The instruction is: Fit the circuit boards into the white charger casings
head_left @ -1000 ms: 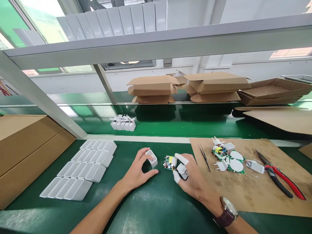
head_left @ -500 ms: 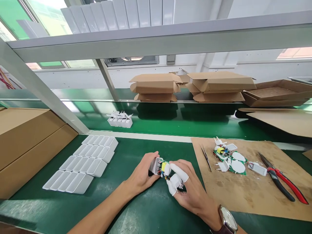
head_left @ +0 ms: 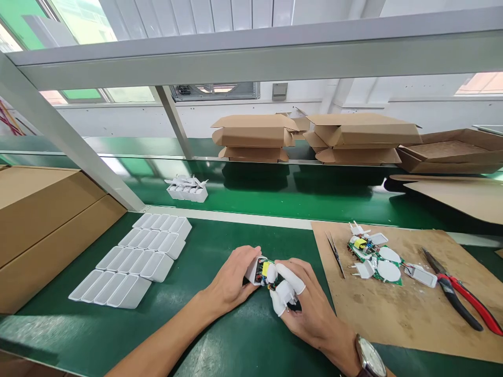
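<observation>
My left hand [head_left: 231, 278] is closed around a small white plastic housing [head_left: 252, 270], its open end facing right. My right hand [head_left: 317, 303], with white finger cots on thumb and forefinger, pinches a circuit board [head_left: 269, 271] carrying a yellow transformer and other components. The board's left end sits at the mouth of the housing and seems partly inside it. A white plug piece with metal pins [head_left: 284, 293] hangs by the board between my right thumb and forefinger. How it joins the board is hidden.
Rows of white open housings [head_left: 133, 262] stand left beside a cardboard box [head_left: 51, 230]. On the brown board [head_left: 377, 324] at right lie tweezers [head_left: 335, 254], circuit assemblies [head_left: 387, 264] and red-black pliers [head_left: 459, 293]. Behind are a green belt [head_left: 267, 201], a filled white tray [head_left: 187, 192] and cartons [head_left: 255, 131].
The circuit board's left end has come closer into the housing's mouth, and the housing has turned a little. Both hands keep their hold. The camera view has shifted slightly.
</observation>
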Tool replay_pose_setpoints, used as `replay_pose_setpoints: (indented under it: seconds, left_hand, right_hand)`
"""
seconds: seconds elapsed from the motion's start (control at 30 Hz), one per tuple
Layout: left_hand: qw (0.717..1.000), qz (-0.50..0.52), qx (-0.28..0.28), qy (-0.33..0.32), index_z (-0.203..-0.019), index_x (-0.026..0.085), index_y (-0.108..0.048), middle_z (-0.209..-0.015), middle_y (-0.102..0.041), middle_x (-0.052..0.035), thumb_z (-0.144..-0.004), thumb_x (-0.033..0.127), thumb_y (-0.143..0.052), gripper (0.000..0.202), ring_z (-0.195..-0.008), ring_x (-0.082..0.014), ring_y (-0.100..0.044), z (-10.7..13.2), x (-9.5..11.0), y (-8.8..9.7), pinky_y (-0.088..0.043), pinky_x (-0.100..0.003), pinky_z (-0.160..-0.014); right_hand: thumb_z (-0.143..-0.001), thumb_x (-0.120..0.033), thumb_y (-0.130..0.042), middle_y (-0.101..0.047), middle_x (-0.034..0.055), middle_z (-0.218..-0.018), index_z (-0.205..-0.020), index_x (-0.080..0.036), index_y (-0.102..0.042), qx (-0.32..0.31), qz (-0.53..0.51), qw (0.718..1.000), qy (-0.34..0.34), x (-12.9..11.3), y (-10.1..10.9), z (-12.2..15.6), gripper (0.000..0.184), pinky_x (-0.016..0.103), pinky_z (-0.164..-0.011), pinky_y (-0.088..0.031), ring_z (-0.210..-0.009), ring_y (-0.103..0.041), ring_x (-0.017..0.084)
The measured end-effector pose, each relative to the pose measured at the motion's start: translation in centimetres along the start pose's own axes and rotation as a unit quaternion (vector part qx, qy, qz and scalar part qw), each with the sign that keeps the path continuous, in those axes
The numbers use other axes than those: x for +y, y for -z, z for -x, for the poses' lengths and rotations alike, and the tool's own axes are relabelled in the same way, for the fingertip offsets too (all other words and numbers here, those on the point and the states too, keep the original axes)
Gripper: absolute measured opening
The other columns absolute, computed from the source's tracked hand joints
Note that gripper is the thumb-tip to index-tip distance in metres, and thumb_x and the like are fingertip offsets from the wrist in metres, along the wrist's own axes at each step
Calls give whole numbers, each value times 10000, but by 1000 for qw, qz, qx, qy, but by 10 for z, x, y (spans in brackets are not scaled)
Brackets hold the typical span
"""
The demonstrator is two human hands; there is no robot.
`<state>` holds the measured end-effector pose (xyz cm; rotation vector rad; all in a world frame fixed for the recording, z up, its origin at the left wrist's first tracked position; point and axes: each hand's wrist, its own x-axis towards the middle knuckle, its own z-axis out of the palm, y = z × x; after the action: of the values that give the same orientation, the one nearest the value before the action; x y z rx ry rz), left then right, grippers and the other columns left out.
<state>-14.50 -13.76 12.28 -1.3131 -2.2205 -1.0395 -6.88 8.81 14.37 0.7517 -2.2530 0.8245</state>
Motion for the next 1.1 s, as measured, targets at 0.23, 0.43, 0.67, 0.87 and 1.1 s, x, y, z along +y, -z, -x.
replay_pose_setpoints:
  seconds: [0.23,0.43,0.67,0.87,1.1]
  left_hand:
    - [1000,-24,5,-10,-1621,178,-252,-1309,-630,-199,-981,190,-657,757,-1215,-298,-606,0,0,1,-573,-474,-1002]
    - [1000,-25,10,-8,-1623,196,-251,-1290,-646,-193,-991,222,-652,749,-1191,-301,-625,-2,1,0,-582,-488,-985]
    - [1000,-22,12,-2,-1631,215,-242,-1303,-640,-186,-984,231,-673,778,-1197,-301,-621,0,1,-1,-573,-495,-995]
    - [1000,-10,2,7,-1636,238,-229,-1302,-641,-176,-975,224,-688,805,-1205,-303,-621,0,2,-1,-568,-499,-1000]
    - [1000,-11,1,17,-1631,237,-250,-1299,-639,-172,-972,242,-697,796,-1222,-307,-616,1,1,-2,-556,-500,-1015]
  right_hand:
    - [-795,42,-545,-643,165,-1310,-1538,-157,-396,-3,6,1000,-2,0,-1,2,783,509,-963,-587,-1201,-572,316]
    - [-799,38,-555,-644,167,-1311,-1542,-159,-394,-4,3,1000,-9,1,-1,2,785,512,-957,-591,-1195,-573,322]
    - [-830,39,-553,-637,184,-1307,-1514,-140,-407,-6,8,1000,-3,0,0,0,722,527,-941,-594,-1184,-557,328]
    - [-859,24,-553,-641,183,-1297,-1513,-151,-409,-7,12,1000,-11,-2,-1,1,693,535,-926,-600,-1195,-551,335]
    - [-803,45,-559,-614,195,-1343,-1519,-124,-407,-16,4,1000,-8,1,-3,4,751,534,-955,-589,-1225,-536,339]
